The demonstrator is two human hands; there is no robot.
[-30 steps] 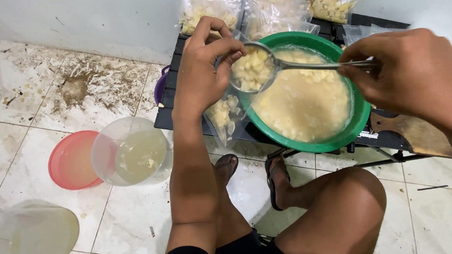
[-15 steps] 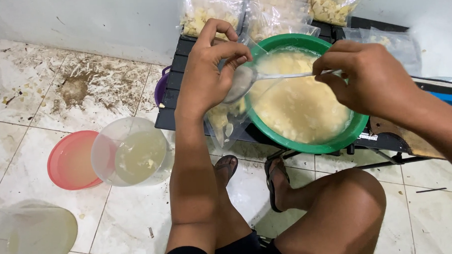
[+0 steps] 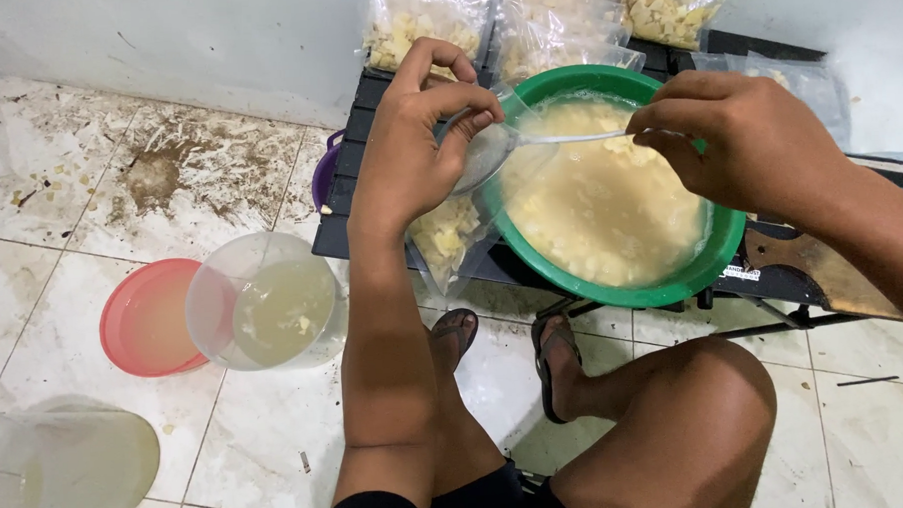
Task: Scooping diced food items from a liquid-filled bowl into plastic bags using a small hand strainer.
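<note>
Hands are both occupied: the left hand (image 3: 413, 150) pinches the mouth of a clear plastic bag (image 3: 449, 239) of pale chunks hanging at the near edge of the black tabletop (image 3: 353, 162), and the right hand (image 3: 743, 139) is closed on the handle of a metal strainer ladle (image 3: 488, 153) tilted at the bag's mouth. Green basin (image 3: 717, 260) of pale chunks in liquid sits on the tabletop just beside the bag. Filled bags (image 3: 414, 30) line the wall behind; a clear jug (image 3: 268, 300) and pink lid (image 3: 149, 320) stand on the tiled floor.
</note>
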